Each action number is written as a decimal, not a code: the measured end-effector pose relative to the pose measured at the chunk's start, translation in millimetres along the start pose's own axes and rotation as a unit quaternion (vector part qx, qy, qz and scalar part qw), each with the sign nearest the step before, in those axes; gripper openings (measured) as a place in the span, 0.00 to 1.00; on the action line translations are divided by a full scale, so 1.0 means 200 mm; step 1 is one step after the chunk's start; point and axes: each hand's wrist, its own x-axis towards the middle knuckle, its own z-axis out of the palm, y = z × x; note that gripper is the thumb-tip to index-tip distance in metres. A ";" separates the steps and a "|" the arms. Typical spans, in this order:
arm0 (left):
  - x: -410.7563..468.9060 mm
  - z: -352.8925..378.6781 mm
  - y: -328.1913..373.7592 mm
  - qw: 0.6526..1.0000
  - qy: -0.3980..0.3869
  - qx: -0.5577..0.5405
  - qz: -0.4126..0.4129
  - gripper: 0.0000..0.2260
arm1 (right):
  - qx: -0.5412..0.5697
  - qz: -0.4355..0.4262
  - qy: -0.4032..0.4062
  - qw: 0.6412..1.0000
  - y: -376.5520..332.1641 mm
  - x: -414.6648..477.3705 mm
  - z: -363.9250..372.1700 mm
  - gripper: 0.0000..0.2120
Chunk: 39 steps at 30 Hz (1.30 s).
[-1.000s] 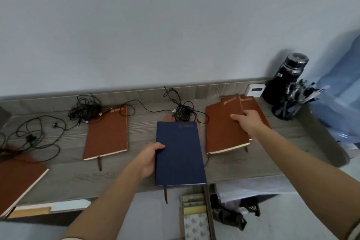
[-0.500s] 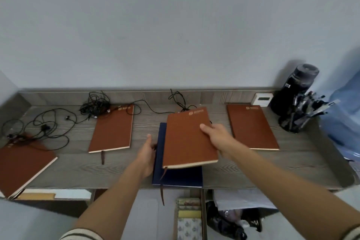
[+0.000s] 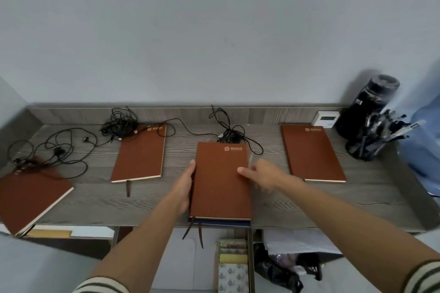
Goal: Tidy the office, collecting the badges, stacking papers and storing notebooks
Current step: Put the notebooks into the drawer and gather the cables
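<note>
Stack (image 3: 220, 217), brown notebook (image 3: 221, 185) on blue notebook (image 3: 219, 223), sits at counter (image 3: 309, 207) lip; a shove could spill it. Left hand (image 3: 184, 188) fingers lie flat alongside; right hand (image 3: 264, 175) hangs loose, empty.

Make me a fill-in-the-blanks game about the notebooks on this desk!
The top brown notebook lies on a lower notebook coloured ____.
The left hand rests against the stack's ____ side.
Behind the pen holder stands a bottle coloured ____.
Missing words: blue, left, black.
</note>
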 end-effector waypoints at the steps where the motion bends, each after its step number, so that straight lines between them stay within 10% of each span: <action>1: 0.00 -0.01 0.00 1.000 -0.009 0.011 0.001 0.22 | -0.021 -0.010 0.055 0.998 0.03 0.00 -0.06 0.25; 5: 0.03 -0.01 -0.01 0.999 -0.009 0.029 0.021 0.20 | -0.042 0.116 0.300 0.946 0.32 -0.01 -0.37 0.20; 13: 0.04 -0.01 -0.01 0.999 0.010 0.023 0.030 0.18 | 0.040 0.340 0.178 0.922 0.70 -0.02 -0.42 0.54; 24: 0.04 -0.01 -0.01 0.999 0.014 0.030 0.026 0.20 | 0.485 0.121 0.219 0.838 0.47 -0.05 -0.59 0.07; 33: 0.03 -0.01 -0.01 0.999 0.041 -0.023 0.023 0.28 | 0.531 -0.034 -0.025 0.846 0.01 -0.17 -0.22 0.10; 39: 0.02 0.00 -0.01 0.997 0.053 -0.047 0.028 0.33 | 0.372 0.019 -0.037 0.927 -0.05 -0.15 0.09 0.16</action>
